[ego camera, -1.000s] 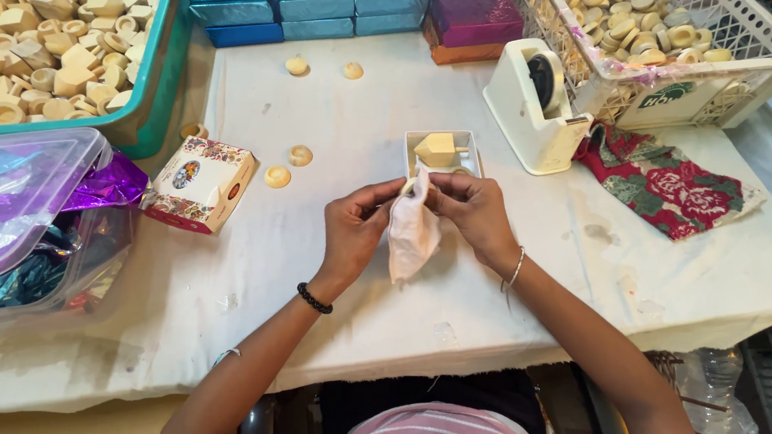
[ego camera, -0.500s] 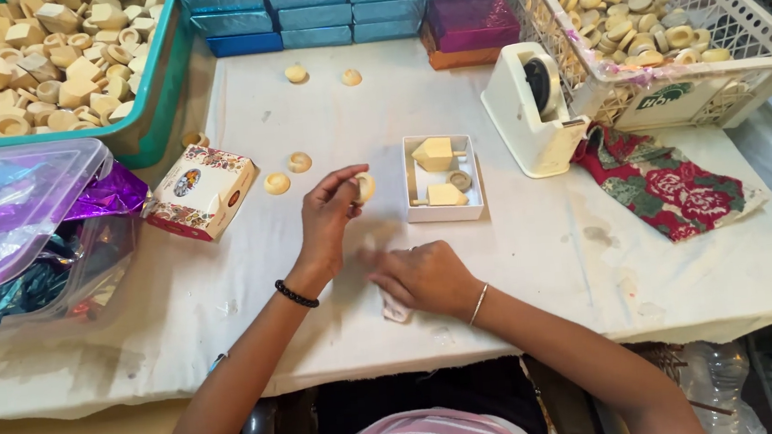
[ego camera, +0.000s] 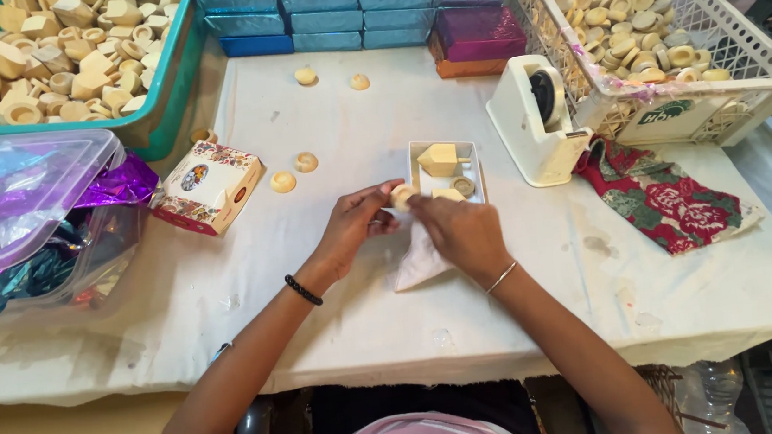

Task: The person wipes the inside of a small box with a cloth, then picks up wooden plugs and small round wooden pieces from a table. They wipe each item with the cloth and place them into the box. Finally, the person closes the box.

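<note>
A small round wooden ring sits pinched between the fingertips of the left hand, just at the near left corner of the tray. The right hand meets it there, fingers bent toward the same ring, palm pressing down on a white cloth that spreads out from under it onto the surface; whether the right fingers actually grip the ring or only touch it I cannot tell. The tray is small, white and rectangular, and holds a pale wooden top with a short peg pointing right, plus a ring or two near its front edge. Just right of the tray stands a white tape dispenser, and beside that lies a red floral cloth. Loose rings lie on the surface to the left of the tray — two near a patterned box, two more farther back. Behind them runs a row of blue boxes with a purple box at its right end. A white basket at back right is full of rings, a green crate at back left is full of wooden tops, and a clear bin with shiny wrap fills the left edge.
</note>
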